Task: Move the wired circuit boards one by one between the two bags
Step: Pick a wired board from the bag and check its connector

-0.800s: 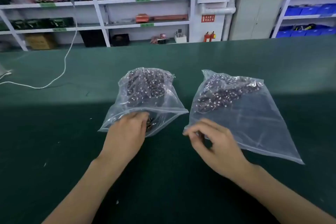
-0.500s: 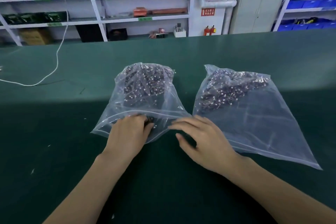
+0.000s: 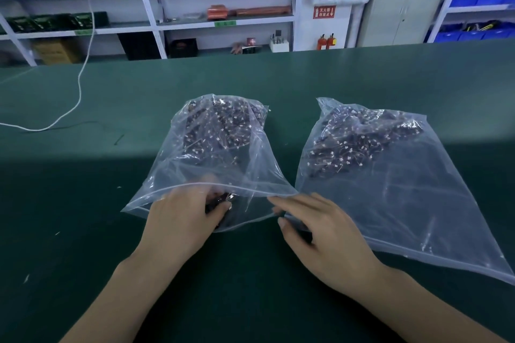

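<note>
Two clear zip bags lie side by side on the green bench, each with a dark heap of wired circuit boards at its far end. My left hand (image 3: pixel 184 217) is inside the mouth of the left bag (image 3: pixel 250 172), fingers curled round one dark wired circuit board (image 3: pixel 221 199) near the opening. My right hand (image 3: pixel 320 234) lies between the bags, its fairly straight fingers touching the right corner of the left bag's mouth. The right bag (image 3: pixel 404 198) lies flat with its boards (image 3: pixel 362 142) bunched at the far end. The left bag's heap (image 3: pixel 220 128) sits beyond my fingers.
A white cable (image 3: pixel 78 97) hangs down and runs across the far left of the green bench (image 3: pixel 83 203). Behind the bench stand white shelves (image 3: pixel 150 8) with boxes and parts, and blue bins (image 3: pixel 479 0) at the right.
My right hand left the right bag's corner and moved left to the left bag's mouth. My left hand stayed in the left bag and now shows a dark board in its fingers.
</note>
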